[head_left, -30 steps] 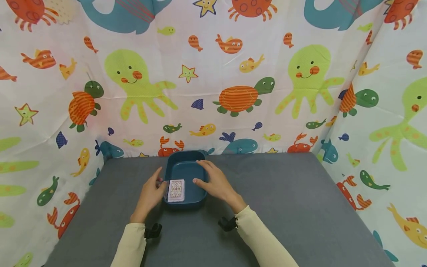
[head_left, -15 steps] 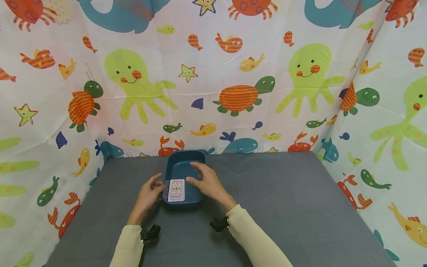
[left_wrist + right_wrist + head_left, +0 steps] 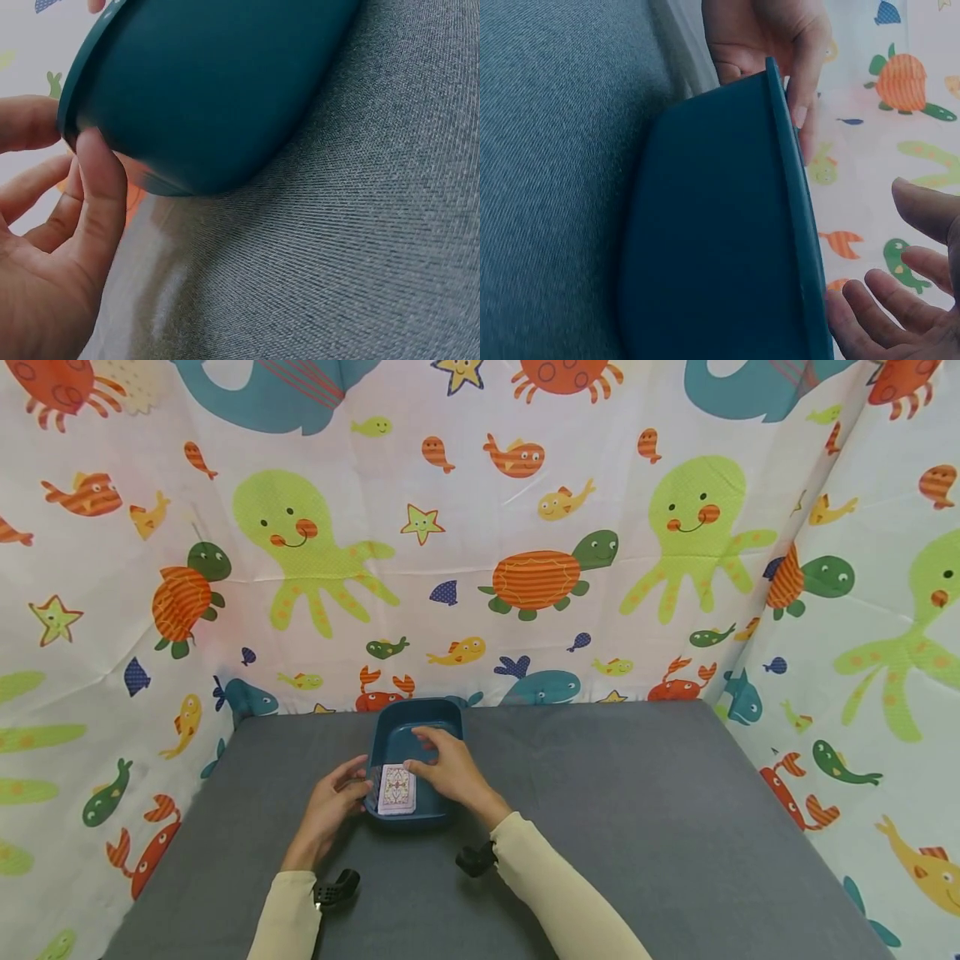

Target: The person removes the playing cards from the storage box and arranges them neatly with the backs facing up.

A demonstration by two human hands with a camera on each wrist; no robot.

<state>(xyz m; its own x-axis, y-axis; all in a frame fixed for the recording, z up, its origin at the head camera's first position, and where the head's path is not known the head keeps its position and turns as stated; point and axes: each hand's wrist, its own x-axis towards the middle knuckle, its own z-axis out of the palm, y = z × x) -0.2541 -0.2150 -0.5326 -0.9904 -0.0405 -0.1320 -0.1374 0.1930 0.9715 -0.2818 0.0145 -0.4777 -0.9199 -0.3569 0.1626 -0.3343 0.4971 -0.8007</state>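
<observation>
A dark blue plastic tub (image 3: 405,739) stands on the grey table. In its front left part lies a deck of playing cards (image 3: 397,790), patterned backs up. A narrow see-through strip shows at the deck's left; its kind is unclear. My left hand (image 3: 336,793) holds the tub's left rim; in the left wrist view the thumb (image 3: 101,180) presses the outer wall, with a finger at the rim. Over the tub is my right hand (image 3: 448,770), fingers loosely bent, its thumb near the cards' upper right corner. The right wrist view shows nothing held between those fingers.
A grey cloth table (image 3: 622,810) extends to both sides and in front of the tub. Close behind the tub hangs a white curtain (image 3: 465,552) printed with sea animals. Each wrist carries a black device, such as the right wrist device (image 3: 476,860).
My right hand has moved left across the tub, toward the cards. My left hand has shifted slightly left and now holds the rim. The tub has moved very slightly left.
</observation>
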